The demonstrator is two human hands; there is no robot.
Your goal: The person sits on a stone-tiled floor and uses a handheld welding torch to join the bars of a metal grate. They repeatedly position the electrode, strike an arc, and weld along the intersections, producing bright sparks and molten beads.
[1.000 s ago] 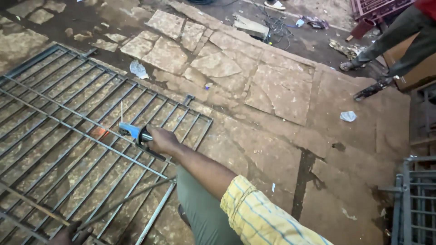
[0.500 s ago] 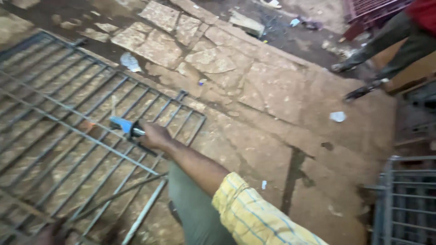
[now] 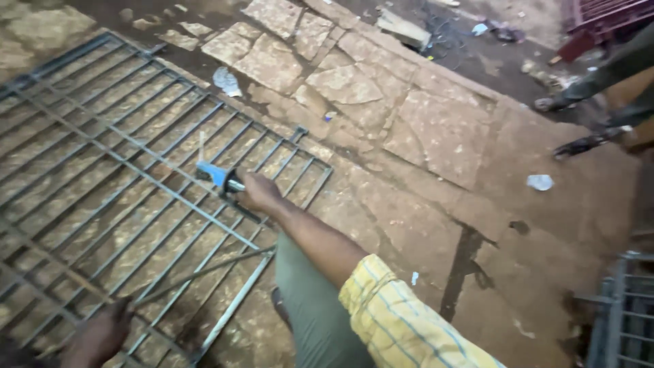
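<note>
Seen from the head camera, a person crouches over one grey metal grille [image 3: 122, 177] lying flat on a cracked stone floor [image 3: 436, 136]. The right hand [image 3: 262, 193] reaches out over the grille's right half, its fingers wrapped tight around the handle of one blue electrode holder [image 3: 216, 174], which carries a single thin rod [image 3: 201, 146] standing up from its clamp above the crossbars. The arm runs back to a yellow checked sleeve [image 3: 402, 320], and one knee in olive trousers [image 3: 310, 300] shows beside it.

At the lower left edge, the left hand [image 3: 99, 334] rests on the near end of the grille, close to one loose bar [image 3: 204, 272] lying slantwise across the frame; the hand is dark and blurred, and whether its fingers grip anything cannot be told.

Two scraps of pale litter [image 3: 227, 80] lie on the floor, one just past the grille's far side and another [image 3: 539, 182] well off to the right. A second grille [image 3: 623, 313] shows partly at the right edge. At the upper right, another person's two sandalled feet [image 3: 575, 144] stand on the dirt, beside a dark red metal frame [image 3: 599, 20].
</note>
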